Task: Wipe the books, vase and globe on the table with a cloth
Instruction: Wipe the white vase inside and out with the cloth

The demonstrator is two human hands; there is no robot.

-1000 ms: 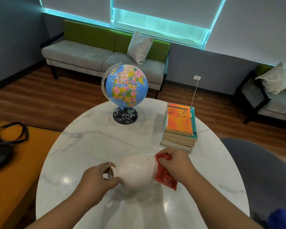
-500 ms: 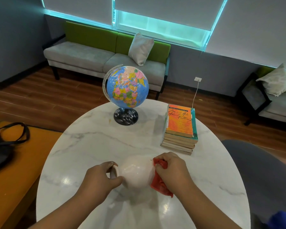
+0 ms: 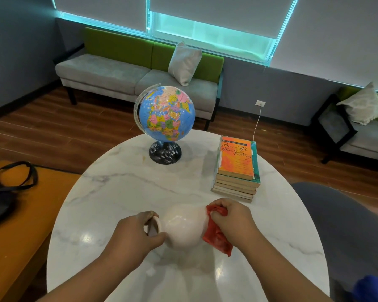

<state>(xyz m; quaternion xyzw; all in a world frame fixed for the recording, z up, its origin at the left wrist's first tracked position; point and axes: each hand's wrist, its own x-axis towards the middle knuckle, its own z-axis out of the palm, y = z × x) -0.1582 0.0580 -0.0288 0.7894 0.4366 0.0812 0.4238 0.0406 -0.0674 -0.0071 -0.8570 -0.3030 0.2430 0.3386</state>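
Two hands work the vase (image 3: 183, 227), tipped sideways over the near counter (image 3: 118, 192): the left hand (image 3: 135, 232) grips its neck, the right hand (image 3: 234, 219) pinches the red cloth (image 3: 216, 236), which has slid back up the belly. Wiping likely continues; globe (image 3: 166, 118) and books (image 3: 236, 166) wait behind.

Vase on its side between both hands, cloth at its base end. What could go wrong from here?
1. The vase looks glossy, and the left hand grips only its narrow neck. A hard push from the cloth in the right hand could twist it loose onto the marble table.
2. The stack of books sits just behind the right hand, so a wide wiping stroke might knock it.
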